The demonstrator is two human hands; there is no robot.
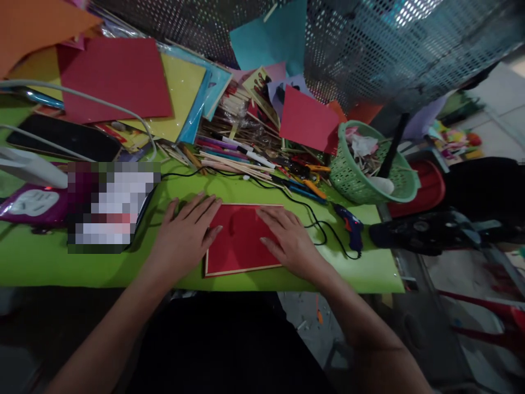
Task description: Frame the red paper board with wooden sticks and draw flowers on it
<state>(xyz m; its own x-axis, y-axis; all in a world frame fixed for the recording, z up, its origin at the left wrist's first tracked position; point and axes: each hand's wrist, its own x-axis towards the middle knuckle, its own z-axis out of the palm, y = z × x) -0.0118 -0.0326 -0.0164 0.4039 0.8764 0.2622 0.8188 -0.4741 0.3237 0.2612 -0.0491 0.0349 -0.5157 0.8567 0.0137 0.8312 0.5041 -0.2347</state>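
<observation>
A: Hands are pressing flat on the red card panel (240, 239), which is lying on the green tabletop (41, 262) near its front edge, between the two wrists.

B: Noting risks first. The panel is sitting close to the tabletop's near edge; uneven pressure from one side could be sliding it toward the person's lap. The black cord (315, 221) is running just beside the right hand (289, 243) to the blue glue gun (351, 227), so a sweep of that wrist could be snagging it and dragging the gun along.

A: Fingers?

B: Left hand (184, 238) is lying palm down, fingers spread wide and nearly straight, tips overlapping the panel's left edge, most of the palm resting on the green tabletop. It is gripping nothing. Right hand is likewise flat and open, fingers extended across the panel's right part, holding nothing, only bearing down.

A: Surroundings?

B: Green basket (371, 167) is standing well apart at the right; pens and sticks (241, 156) are piling behind the panel, with coloured paper sheets (118, 76) beyond.
</observation>
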